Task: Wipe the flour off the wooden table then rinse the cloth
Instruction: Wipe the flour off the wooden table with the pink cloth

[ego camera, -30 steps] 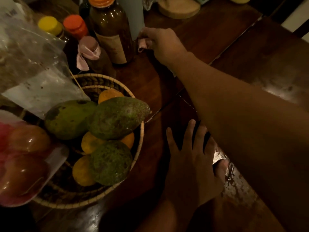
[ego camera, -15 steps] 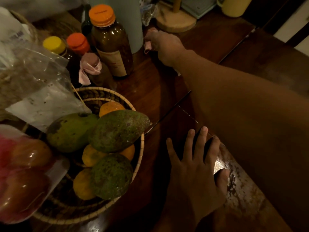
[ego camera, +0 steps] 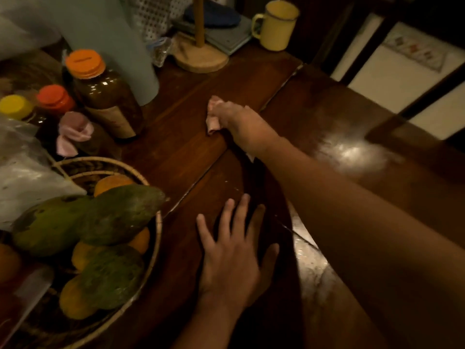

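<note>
Dark wooden table (ego camera: 176, 152) is filling the view under dim light. Mid-table, the right hand (ego camera: 236, 119) is gripping the pink cloth (ego camera: 212, 122), fingers curled round it. The bunched roll is lying with its long axis pointing away from the person. The left hand (ego camera: 231, 253) is resting flat, fingers spread, near the fruit basket (ego camera: 158, 222).

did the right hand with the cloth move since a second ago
Yes. The right hand, gripping the cloth, has slid right, away from the orange-capped bottle it was beside.
</note>
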`<state>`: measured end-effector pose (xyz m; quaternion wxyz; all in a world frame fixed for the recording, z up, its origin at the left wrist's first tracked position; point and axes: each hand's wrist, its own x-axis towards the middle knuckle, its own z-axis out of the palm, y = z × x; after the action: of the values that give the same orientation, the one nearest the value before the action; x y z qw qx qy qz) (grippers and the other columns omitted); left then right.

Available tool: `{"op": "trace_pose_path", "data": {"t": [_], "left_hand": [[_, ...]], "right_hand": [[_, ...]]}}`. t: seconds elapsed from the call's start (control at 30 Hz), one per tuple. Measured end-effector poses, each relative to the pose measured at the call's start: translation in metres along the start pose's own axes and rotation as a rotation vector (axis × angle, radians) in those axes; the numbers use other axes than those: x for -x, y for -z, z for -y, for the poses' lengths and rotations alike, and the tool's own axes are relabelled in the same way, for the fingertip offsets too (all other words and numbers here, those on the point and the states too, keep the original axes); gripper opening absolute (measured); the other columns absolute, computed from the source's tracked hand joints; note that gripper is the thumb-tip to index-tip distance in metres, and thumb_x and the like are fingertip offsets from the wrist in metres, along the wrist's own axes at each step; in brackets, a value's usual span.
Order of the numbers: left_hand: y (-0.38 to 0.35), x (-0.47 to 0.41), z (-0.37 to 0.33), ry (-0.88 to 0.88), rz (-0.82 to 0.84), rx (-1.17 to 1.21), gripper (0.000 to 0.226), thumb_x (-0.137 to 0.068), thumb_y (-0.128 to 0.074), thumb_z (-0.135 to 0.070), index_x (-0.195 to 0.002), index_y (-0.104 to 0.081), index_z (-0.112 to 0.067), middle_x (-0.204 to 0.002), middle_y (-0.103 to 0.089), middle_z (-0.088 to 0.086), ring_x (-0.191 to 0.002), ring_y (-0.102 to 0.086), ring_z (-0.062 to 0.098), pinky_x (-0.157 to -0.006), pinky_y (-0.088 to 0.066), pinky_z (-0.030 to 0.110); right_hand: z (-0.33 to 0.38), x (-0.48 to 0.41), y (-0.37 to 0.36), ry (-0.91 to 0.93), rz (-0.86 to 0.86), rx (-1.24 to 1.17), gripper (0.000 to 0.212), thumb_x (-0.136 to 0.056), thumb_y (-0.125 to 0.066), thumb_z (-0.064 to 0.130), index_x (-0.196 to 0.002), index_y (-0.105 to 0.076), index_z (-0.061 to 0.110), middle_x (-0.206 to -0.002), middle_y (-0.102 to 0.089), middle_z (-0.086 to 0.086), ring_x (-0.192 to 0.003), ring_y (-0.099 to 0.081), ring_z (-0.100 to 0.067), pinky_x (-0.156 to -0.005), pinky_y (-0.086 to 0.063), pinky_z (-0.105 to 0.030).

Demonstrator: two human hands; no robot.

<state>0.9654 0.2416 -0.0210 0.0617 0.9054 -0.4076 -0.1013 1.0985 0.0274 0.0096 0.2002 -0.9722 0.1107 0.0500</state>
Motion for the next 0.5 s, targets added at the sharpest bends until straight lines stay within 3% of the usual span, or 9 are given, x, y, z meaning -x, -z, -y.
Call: {"op": "trace_pose_path", "data": {"t": [0.07, 0.13, 0.2, 0.3, 0.5], "left_hand": [[0.004, 0.000, -0.002, 0.002, 0.038, -0.043, 0.074, -0.091, -0.034, -0.067, -0.154, -0.029, -0.028, -0.164, -0.017, 0.004, -0.149, -0.023, 0.030, -0.108, -0.013, 0.074], [0.004, 0.001, -0.004, -0.012, 0.061, -0.065, 0.074, -0.091, -0.030, -0.067, -0.155, -0.023, -0.030, -0.165, -0.015, 0.002, -0.150, -0.020, 0.028, -0.108, -0.014, 0.074], [0.005, 0.000, -0.006, -0.002, 0.090, -0.045, 0.073, -0.093, -0.025, -0.068, -0.155, -0.021, -0.031, -0.165, -0.014, 0.002, -0.150, -0.018, 0.028, -0.109, -0.015, 0.074], [0.003, 0.001, -0.005, -0.004, 0.076, -0.040, 0.072, -0.094, -0.021, -0.069, -0.155, -0.018, -0.031, -0.165, -0.014, 0.002, -0.151, -0.016, 0.027, -0.109, -0.016, 0.074], [0.006, 0.003, -0.009, 0.024, 0.067, -0.046, 0.073, -0.093, -0.015, -0.072, -0.154, -0.016, -0.033, -0.165, -0.013, 0.001, -0.151, -0.014, 0.027, -0.110, -0.015, 0.072]], "right_hand": [[-0.018, 0.012, 0.005, -0.025, 0.026, 0.001, 0.073, -0.094, -0.049, -0.008, -0.155, -0.030, 0.029, -0.165, -0.020, 0.003, -0.153, -0.015, -0.019, -0.121, -0.008, -0.052], [-0.055, 0.035, 0.004, -0.204, 0.046, 0.049, 0.074, -0.095, -0.054, 0.001, -0.155, -0.026, 0.034, -0.166, -0.018, 0.007, -0.153, -0.015, -0.018, -0.121, -0.009, -0.055], [-0.094, 0.070, 0.005, -0.339, -0.110, -0.024, 0.067, -0.095, -0.058, 0.010, -0.150, -0.034, 0.040, -0.163, -0.026, 0.009, -0.150, -0.023, -0.018, -0.120, -0.013, -0.055], [-0.129, 0.137, -0.006, -0.385, -0.379, -0.151, 0.061, -0.096, -0.057, 0.015, -0.147, -0.037, 0.042, -0.160, -0.033, 0.011, -0.148, -0.028, -0.014, -0.120, -0.020, -0.057], [-0.079, 0.266, -0.036, -0.282, -0.238, -0.149, 0.056, -0.096, -0.053, 0.010, -0.144, -0.045, 0.038, -0.160, -0.033, 0.011, -0.149, -0.023, -0.011, -0.123, -0.014, -0.047]]}}
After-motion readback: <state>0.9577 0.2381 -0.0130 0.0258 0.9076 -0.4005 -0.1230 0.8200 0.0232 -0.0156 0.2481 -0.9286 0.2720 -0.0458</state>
